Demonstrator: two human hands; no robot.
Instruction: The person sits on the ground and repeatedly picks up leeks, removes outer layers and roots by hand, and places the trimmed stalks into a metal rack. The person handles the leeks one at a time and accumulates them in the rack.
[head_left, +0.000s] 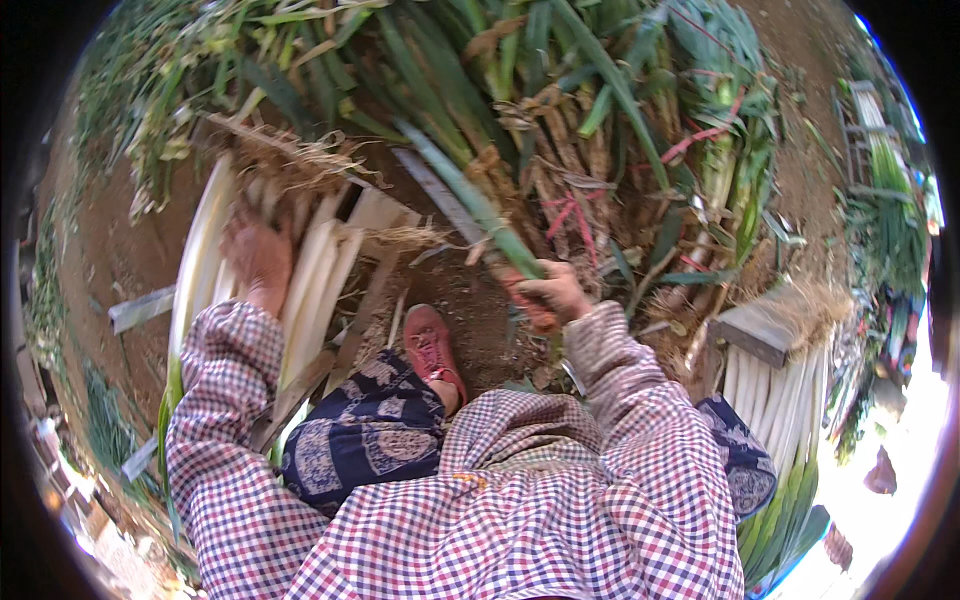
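My left hand (259, 251) is closed over long white leek stalks (311, 289) lying in a wooden rack (382, 214) on the left. Its fingertips are partly hidden among the stalks, just below their fringe of roots (319, 156). In front of me, my right hand (556, 291) grips a long green leaf (476, 206) together with the reddish handle (529, 300) of a knife. The knife's straight blade (435, 187) points up and left, running beside the leaf, which covers part of it.
A large heap of untrimmed leeks (450, 97) spreads ahead, with pink ties (574, 214) around some bunches. At my right, white stalks (772, 397) lie against a wooden block (754, 326). My pink shoe (431, 345) stands on bare soil. Another rack of leeks (874, 120) is farther right.
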